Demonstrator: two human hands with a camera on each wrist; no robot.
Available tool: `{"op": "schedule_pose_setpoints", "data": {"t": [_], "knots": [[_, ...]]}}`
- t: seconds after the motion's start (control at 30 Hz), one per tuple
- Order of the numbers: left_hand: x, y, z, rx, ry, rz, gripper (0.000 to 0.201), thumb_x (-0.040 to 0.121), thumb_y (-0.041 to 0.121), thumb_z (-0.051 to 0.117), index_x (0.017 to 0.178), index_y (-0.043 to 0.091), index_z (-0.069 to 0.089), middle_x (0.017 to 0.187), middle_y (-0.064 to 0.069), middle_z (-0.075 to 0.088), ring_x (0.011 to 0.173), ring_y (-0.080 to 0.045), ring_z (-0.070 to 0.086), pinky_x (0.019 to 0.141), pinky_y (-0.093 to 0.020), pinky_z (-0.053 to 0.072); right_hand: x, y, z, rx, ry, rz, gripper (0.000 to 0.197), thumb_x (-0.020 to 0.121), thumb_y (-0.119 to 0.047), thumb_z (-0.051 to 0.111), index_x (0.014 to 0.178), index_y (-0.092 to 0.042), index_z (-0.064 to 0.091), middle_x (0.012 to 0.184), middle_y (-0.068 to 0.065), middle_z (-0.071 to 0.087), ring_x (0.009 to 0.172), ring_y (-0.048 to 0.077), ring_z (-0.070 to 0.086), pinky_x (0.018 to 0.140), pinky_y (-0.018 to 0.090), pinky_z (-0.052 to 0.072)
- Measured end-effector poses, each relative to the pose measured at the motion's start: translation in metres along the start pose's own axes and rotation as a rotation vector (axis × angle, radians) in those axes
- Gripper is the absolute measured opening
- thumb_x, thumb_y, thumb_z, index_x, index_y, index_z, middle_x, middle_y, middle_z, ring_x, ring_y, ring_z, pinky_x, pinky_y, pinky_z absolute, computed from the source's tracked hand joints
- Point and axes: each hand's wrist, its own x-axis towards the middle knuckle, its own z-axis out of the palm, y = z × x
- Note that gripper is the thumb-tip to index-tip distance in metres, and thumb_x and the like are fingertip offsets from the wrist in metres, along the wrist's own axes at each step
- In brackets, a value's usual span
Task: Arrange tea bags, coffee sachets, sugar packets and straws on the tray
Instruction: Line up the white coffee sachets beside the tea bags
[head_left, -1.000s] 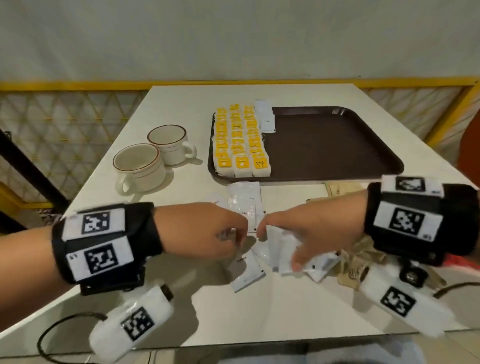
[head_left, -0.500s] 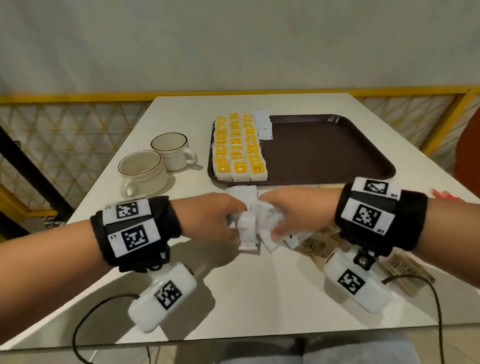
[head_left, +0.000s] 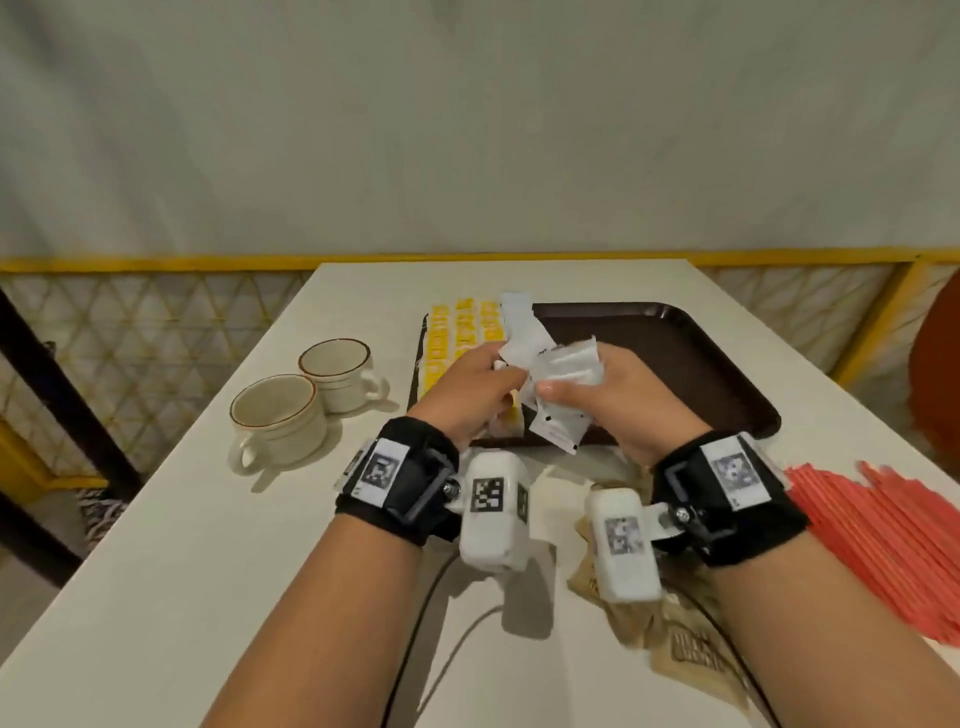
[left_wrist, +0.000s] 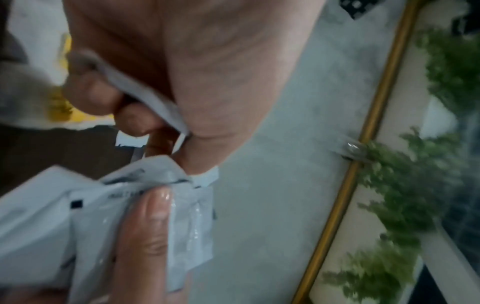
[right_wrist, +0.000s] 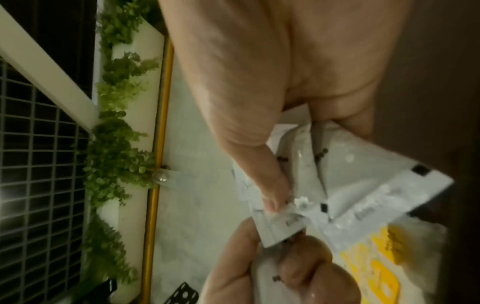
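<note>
While both hands' fingers grip them, white sachets (head_left: 563, 382) (glossy, crinkled) fan out.

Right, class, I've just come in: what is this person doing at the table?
A person is sorting drink supplies onto a brown tray. Both hands, left hand and right hand, hold a bunch of white sachets above the tray's near edge. Yellow tea bags already lie in rows on the tray's left side. Red straws and brown packets wait on the table, beside two cups.
</note>
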Motion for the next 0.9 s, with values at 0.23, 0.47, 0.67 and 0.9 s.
{"op": "schedule_pose_setpoints", "data": {"t": [0.23,0.47,0.67,0.9], "knots": [[0.008,-0.031,-0.008,-0.953,-0.142,-0.010,0.076,0.060,-0.008,0.041,0.133,0.012,0.050,0.118,-0.017,0.060,0.099,-0.030,0.061,0.077,-0.039,0.051,-0.008,0.014,-0.010,0.602,0.013,0.140,0.031,0.079,-0.005,0.063,0.110,-0.003,0.061,0.092,0.011,0.069,0.081,0.018,0.068,0.069,0.030,0.058],[0.001,-0.024,-0.003,-0.988,-0.080,0.239,0.049,0.089,-0.002,0.040,0.137,0.006,0.042,0.133,-0.013,0.057,0.125,-0.027,0.053,0.102,-0.046,0.043,-0.014,0.017,0.001,0.533,-0.088,0.204,0.048,0.071,-0.010,0.069,0.118,-0.003,0.060,0.106,0.014,0.070,0.092,0.022,0.068,0.074,0.032,0.058],[-0.002,-0.029,0.004,-0.951,-0.014,0.235,0.044,0.094,0.005,0.039,0.136,0.014,0.045,0.131,0.003,0.060,0.117,-0.014,0.060,0.100,-0.036,0.047,-0.016,0.019,0.006,0.499,-0.125,0.215,0.043,0.072,-0.011,0.069,0.114,-0.005,0.064,0.098,0.009,0.072,0.084,0.018,0.069,0.070,0.028,0.057],[-0.001,-0.041,0.009,-0.229,0.155,0.305,0.056,0.089,-0.007,0.051,0.118,0.041,0.058,0.134,0.009,0.054,0.129,-0.010,0.047,0.103,-0.030,0.042,-0.015,0.017,0.001,0.568,0.018,0.176,0.029,0.083,0.001,0.061,0.112,-0.002,0.064,0.104,0.015,0.072,0.090,0.022,0.070,0.081,0.035,0.057]]}}
